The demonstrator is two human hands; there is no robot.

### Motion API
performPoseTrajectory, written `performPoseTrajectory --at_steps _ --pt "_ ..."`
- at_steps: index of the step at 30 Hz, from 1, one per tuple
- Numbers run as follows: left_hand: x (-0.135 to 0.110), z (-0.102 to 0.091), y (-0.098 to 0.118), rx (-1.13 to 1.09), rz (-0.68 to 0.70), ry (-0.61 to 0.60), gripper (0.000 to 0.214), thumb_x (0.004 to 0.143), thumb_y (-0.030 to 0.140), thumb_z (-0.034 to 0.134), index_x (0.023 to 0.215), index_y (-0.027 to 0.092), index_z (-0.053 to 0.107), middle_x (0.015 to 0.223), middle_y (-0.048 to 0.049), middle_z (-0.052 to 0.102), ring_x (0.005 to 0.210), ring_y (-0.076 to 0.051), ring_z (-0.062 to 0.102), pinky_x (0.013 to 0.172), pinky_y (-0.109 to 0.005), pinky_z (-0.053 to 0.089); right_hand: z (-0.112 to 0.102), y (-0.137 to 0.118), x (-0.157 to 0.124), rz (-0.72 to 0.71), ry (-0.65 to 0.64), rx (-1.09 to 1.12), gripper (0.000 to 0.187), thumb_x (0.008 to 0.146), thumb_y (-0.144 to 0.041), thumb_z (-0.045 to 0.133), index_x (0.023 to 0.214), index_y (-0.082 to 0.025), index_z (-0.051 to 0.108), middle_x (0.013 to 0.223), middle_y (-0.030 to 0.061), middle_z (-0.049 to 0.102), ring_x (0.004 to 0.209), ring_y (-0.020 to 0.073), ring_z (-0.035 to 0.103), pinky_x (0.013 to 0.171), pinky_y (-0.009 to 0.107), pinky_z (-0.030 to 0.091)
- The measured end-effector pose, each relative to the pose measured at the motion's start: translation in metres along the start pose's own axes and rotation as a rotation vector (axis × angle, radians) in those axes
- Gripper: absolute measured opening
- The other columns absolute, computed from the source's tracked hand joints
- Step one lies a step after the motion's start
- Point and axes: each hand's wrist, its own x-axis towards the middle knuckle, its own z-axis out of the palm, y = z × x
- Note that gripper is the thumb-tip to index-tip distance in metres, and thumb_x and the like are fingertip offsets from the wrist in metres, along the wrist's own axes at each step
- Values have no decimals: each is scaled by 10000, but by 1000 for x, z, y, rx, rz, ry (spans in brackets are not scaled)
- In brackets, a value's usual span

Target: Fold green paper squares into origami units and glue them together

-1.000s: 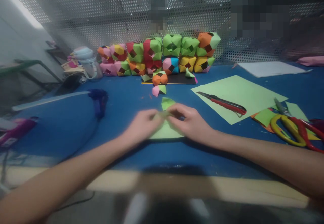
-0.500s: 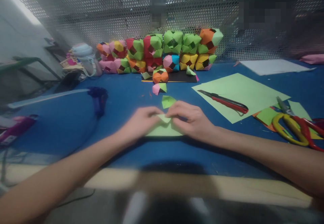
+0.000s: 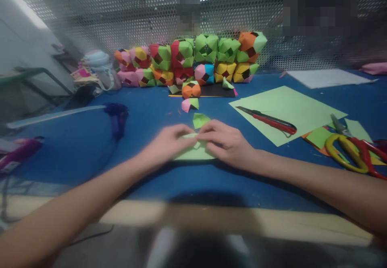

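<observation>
A pale green sheet of paper (image 3: 193,153) lies on the blue table in front of me, its far edge folded over. My left hand (image 3: 173,141) grips the paper from the left, thumb along the fold. From the right, my right hand (image 3: 225,141) pinches the same fold, and both thumbs meet near its middle. The hands hide both ends of the sheet. Just beyond my fingers sits a small folded green paper piece (image 3: 200,120). Behind it are a pink and green folded piece (image 3: 190,105) and an orange paper ball (image 3: 191,90).
Stacked colourful paper balls (image 3: 206,49) line the back by a perforated metal panel. To the right lie a green sheet (image 3: 284,98), a red utility knife (image 3: 272,123) and yellow-red scissors (image 3: 347,151). A blue glue gun (image 3: 117,118) and a bottle (image 3: 101,68) stand left.
The raised flap between my thumbs is now pressed flatter onto the sheet. My fingers have closed in slightly along the fold; the other things stay in place.
</observation>
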Motion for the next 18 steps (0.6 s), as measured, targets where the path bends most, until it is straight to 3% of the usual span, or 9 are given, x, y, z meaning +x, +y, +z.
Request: performPoseTrajectory --at_steps 9,18 --pt "1 4 -6 81 43 58 194 765 299 536 772 151 662 727 -20 652 698 -143 555 649 -255 424 1 -5 0 58 -19 76 197 875 -131 489 959 -140 667 887 90 628 810 141 600 703 291 512" --pt "-1 3 -3 21 66 -17 230 720 317 603 877 155 649 885 -43 671 844 -175 581 733 -283 448 2 -2 -1 130 26 126 185 862 -103 512 997 -172 618 920 70 657 853 148 605 755 306 500"
